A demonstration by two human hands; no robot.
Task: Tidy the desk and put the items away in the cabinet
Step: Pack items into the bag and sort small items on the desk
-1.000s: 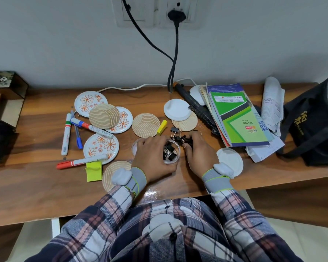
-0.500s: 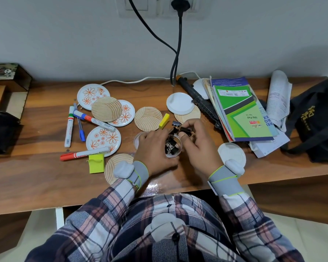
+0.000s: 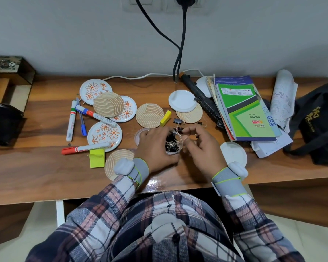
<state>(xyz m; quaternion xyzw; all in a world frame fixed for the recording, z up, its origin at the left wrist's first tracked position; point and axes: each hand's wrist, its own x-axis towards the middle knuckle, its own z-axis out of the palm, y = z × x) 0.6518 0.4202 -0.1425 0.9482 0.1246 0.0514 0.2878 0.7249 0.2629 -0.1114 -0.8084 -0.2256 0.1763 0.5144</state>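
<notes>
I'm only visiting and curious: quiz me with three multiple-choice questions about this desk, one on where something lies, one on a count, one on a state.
1. Where is the green booklet?
A) left of the markers
B) on the floor
C) atop the paper pile beside the black bag

2. How many flower-patterned coasters show?
A) three
B) one
C) six

3. The clear container in the left hand is:
A) empty
B) holding binder clips
C) capped

Answers: C, it tops the papers at right; A, three floral discs lie at left; B, clips show inside the open container.
</notes>
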